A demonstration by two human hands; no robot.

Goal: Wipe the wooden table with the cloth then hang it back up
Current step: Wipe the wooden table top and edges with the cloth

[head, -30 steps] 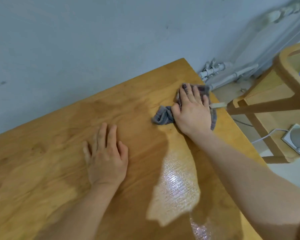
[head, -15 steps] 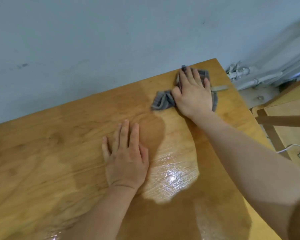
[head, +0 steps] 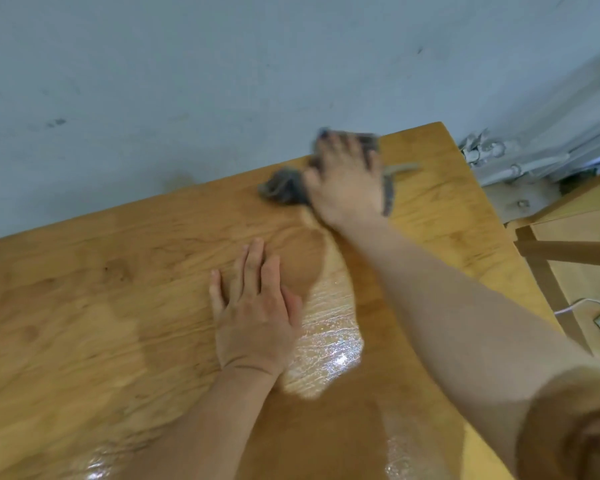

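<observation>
Since half a second ago my right hand (head: 345, 183) has slid the cloth (head: 281, 190) a little to the left along the far edge of the wooden table (head: 84, 306), away from the far right corner, and both are now smeared with motion blur. My left hand (head: 257, 323) sits about where it was. The right hand lies palm down on top of the grey cloth with its fingers stretched out toward the wall (head: 222, 64), pressing rather than gripping, as far as the blur lets me tell. The cloth is bunched, with a dark wad sticking out to the left of the thumb, a thin edge showing along the right side of the hand, and a pale strip (head: 404, 167) poking out to the right. The left hand is flat on the wood near the middle of the table, fingers straight and close together, holding nothing. Just to its right a wet patch (head: 329, 344) glistens on the surface. Off the right end of the table I see white pipes (head: 520, 161) along the base of the wall, a wooden frame (head: 568, 251) and a white cable (head: 568, 308).
</observation>
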